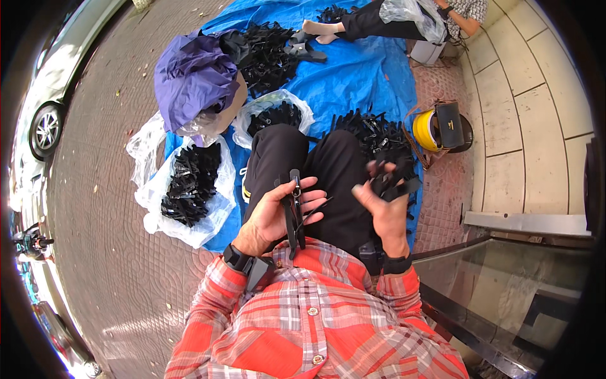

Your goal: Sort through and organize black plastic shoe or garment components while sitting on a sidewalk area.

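My left hand (270, 211) lies palm up above my lap, with its thumb pressed over a few narrow black straps (294, 218). A small metal fitting shows near the upper end of these straps. To the right, my right hand (385, 208) is raised beside my knee, its fingers smeared by motion and curled round a bunch of black straps (399, 187). Behind that hand spreads a pile of black straps (369, 132) with small shiny metal parts. Another heap of black straps (192, 183) rests in an open clear plastic bag (154, 192) on my left.
A blue tarp (360, 69) covers the ground. Ahead are a strap-filled bag (303, 114), a purple cloth bundle (192, 79) and a larger strap heap (265, 54). A yellow round container with a dark bag (424, 129) stands right. Another person (404, 19) sits far right, near a tiled wall (511, 114).
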